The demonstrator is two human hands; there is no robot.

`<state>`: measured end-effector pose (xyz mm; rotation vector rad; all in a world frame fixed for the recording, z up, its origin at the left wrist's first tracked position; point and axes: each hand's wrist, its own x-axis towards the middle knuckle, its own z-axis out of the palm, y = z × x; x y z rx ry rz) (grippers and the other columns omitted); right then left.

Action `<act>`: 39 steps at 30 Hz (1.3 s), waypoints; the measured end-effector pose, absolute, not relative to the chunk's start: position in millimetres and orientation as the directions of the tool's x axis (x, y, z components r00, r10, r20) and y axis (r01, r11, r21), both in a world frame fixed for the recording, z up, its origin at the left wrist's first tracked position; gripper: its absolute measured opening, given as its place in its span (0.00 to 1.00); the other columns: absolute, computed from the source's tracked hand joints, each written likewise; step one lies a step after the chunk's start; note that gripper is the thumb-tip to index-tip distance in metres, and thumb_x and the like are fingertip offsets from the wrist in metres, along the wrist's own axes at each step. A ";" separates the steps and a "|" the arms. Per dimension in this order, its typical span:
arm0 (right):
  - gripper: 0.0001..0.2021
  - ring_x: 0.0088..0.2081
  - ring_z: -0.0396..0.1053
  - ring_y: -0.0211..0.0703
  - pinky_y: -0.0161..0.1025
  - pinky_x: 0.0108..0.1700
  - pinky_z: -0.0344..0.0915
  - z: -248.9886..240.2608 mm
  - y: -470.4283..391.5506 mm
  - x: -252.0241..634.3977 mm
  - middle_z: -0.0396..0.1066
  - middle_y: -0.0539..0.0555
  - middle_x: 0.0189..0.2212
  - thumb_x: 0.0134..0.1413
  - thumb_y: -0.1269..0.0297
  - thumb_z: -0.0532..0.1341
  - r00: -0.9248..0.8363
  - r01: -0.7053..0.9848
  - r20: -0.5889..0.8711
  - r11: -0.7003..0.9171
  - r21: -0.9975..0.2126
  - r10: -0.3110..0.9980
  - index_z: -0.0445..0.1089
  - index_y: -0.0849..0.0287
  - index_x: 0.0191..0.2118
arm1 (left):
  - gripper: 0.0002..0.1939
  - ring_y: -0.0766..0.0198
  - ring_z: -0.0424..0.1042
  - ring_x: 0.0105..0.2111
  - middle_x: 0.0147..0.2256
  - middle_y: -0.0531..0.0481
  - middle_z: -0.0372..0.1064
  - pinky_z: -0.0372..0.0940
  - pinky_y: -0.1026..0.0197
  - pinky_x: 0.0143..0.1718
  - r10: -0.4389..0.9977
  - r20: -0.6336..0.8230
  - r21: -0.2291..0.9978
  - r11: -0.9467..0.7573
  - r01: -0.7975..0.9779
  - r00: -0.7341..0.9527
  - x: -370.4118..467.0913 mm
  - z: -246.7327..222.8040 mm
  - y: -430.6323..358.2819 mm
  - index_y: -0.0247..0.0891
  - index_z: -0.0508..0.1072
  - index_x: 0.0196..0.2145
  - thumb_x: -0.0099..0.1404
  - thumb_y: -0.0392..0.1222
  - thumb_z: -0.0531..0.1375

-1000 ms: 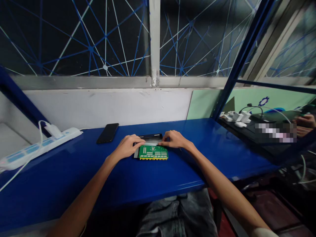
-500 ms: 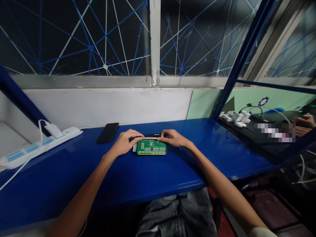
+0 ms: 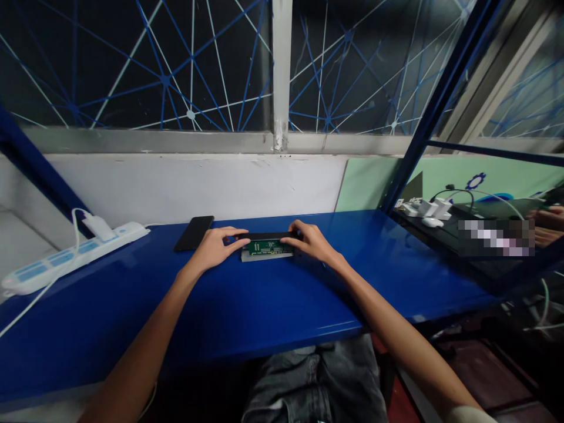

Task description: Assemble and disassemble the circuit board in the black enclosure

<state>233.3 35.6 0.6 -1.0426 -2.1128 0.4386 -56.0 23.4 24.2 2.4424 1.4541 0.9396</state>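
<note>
From my end of the feed, I have the left hand (image 3: 215,245) clamped on the left end of a black casing (image 3: 267,236), thumb on the near side and fingers reaching over behind. The right hand (image 3: 314,242) pinches the opposite end the same way, so both grips are closed on it. I see the casing tilted up, over the middle of the blue worktop (image 3: 264,308), with a green circuit board (image 3: 263,248) showing just below its top edge; whether the board is seated inside, I can't quite tell at this size. A grey plate (image 3: 268,258) lies beneath. Left of my hands are a black phone (image 3: 194,233) and a white power strip (image 3: 73,257).
</note>
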 end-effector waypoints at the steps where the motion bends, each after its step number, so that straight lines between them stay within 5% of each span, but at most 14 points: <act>1: 0.17 0.23 0.62 0.37 0.34 0.27 0.54 -0.6 36.5 232.9 0.66 0.48 0.23 0.56 0.47 0.60 -0.409 0.552 0.464 0.617 -0.561 0.786 0.64 0.58 0.38 | 0.17 0.59 0.73 0.33 0.43 0.46 0.77 0.66 0.58 0.37 0.844 0.416 0.425 -0.510 0.748 0.338 -56.3 24.1 23.9 0.42 0.79 0.43 0.62 0.53 0.60; 18: 0.18 0.24 0.61 0.37 0.36 0.30 0.55 -7.7 43.2 227.3 0.69 0.51 0.27 0.57 0.48 0.60 -0.409 0.560 0.505 0.646 -0.519 0.760 0.66 0.59 0.41 | 0.18 0.60 0.73 0.29 0.43 0.44 0.77 0.67 0.58 0.34 0.879 0.338 0.437 -0.463 0.771 0.336 -57.3 25.8 25.6 0.40 0.80 0.41 0.61 0.53 0.59; 39: 0.17 0.24 0.72 0.39 0.36 0.30 0.66 -5.9 58.5 237.2 0.74 0.53 0.28 0.55 0.53 0.63 -0.440 0.333 0.336 0.499 -0.800 0.833 0.71 0.63 0.42 | 0.18 0.59 0.73 0.31 0.43 0.44 0.77 0.66 0.58 0.34 0.869 0.367 0.407 -0.470 0.783 0.331 -58.2 16.7 33.4 0.38 0.78 0.43 0.64 0.52 0.56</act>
